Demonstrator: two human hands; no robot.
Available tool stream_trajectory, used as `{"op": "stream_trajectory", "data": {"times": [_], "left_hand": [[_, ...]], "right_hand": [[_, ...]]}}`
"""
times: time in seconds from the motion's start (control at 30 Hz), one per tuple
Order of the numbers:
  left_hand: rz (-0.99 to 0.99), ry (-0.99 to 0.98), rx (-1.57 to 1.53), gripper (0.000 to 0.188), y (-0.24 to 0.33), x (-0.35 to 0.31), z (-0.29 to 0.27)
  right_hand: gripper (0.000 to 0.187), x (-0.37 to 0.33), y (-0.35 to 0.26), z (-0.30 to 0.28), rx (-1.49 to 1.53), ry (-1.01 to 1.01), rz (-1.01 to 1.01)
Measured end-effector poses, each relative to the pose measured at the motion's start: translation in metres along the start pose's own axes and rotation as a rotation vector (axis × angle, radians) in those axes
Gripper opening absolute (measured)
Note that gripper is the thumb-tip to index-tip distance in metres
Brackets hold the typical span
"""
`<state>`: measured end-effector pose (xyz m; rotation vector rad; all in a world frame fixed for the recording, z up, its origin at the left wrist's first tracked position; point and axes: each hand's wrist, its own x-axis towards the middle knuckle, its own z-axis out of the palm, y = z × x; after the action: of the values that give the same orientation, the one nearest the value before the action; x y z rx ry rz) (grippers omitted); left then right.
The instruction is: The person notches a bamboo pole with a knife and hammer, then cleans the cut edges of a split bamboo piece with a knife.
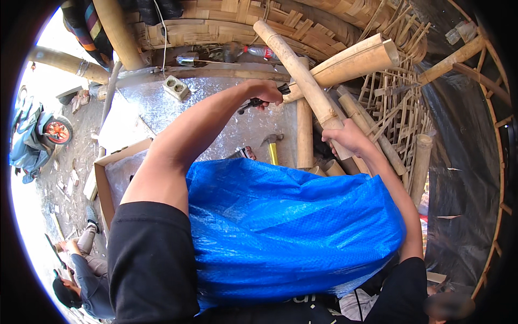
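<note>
My left hand (pixel 265 93) is closed around a black-handled tool (pixel 249 103); the fingers cover most of it, so its kind is unclear. Its dark front end is close to a bamboo pole (pixel 294 67) that slants from upper left to lower right. Near the lower end of that pole, my right hand (pixel 348 137) grips it. The pole crosses over a thicker bamboo piece (pixel 350 65) with an open hollow end. A blue tarp (pixel 291 227) covers my lap, between my two arms.
Beyond the tarp lies a hammer (pixel 273 150) with a yellow handle. A white power strip (pixel 175 87) sits farther back, and a cardboard box (pixel 102 186) stands at left. Bamboo lattice (pixel 396 97) is stacked at right. Another person (pixel 86 281) sits at lower left, below a motorbike (pixel 40 132).
</note>
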<state>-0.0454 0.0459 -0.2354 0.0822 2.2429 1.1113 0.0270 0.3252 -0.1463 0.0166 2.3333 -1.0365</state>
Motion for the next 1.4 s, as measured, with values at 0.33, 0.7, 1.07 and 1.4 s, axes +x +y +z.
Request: {"op": "stream_trajectory", "data": {"times": [0.33, 0.7, 1.07, 1.4], "left_hand": [[-0.072, -0.025, -0.29, 0.034, 0.007, 0.0, 0.022], [-0.068, 0.15, -0.25, 0.015, 0.02, 0.001, 0.033], [-0.114, 0.031, -0.262, 0.009, 0.012, 0.03, 0.002], [-0.08, 0.036, -0.285, 0.008, 0.019, 0.031, 0.02]], "right_hand": [[0.02, 0.005, -0.007, -0.002, -0.025, 0.032, -0.019], [0.015, -0.015, -0.029, -0.005, 0.004, 0.171, -0.329], [0.027, 0.035, -0.042, -0.033, -0.538, 0.311, -0.286], [0.028, 0.052, 0.004, -0.038, -0.726, 0.367, -0.154]]}}
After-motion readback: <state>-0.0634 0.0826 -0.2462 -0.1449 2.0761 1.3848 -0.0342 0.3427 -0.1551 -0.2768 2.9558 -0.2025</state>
